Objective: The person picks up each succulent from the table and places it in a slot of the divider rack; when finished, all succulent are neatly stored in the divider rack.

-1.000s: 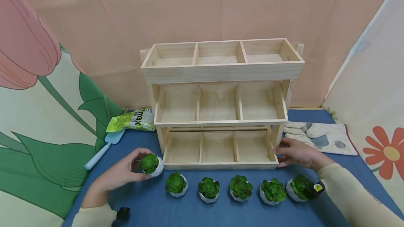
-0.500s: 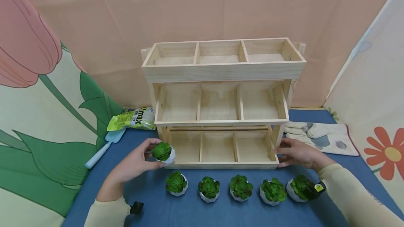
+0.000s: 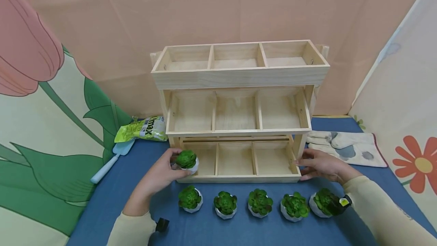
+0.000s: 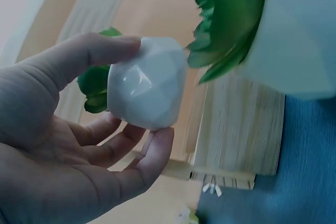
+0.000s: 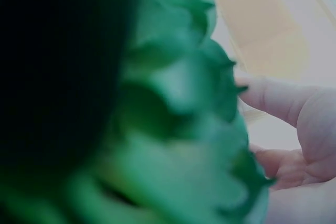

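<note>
My left hand (image 3: 157, 177) pinches a small potted succulent (image 3: 186, 159) by its white pot, thumb in front and fingers behind. It overlaps the bottom left compartment of the wooden planter shelf (image 3: 239, 179). In the left wrist view the faceted pot (image 4: 149, 85) lies between thumb and fingertips, its green leaves partly hidden by the hand. My right hand (image 3: 319, 166) grips the right end of the shelf's bottom box, fingertips over its side edge. Leaves of a near succulent (image 5: 178, 93) block much of the right wrist view.
Several potted succulents (image 3: 225, 202) stand in a row before the shelf on the blue cloth (image 3: 205, 234). Left of it lie a green bag (image 3: 141, 129) and a light-blue trowel (image 3: 110, 162). White gloves (image 3: 348, 147) lie on the right.
My left hand has moved right and slightly up with the potted succulent, from beside the shelf to over its bottom left compartment. The right hand stays on the shelf's end.
</note>
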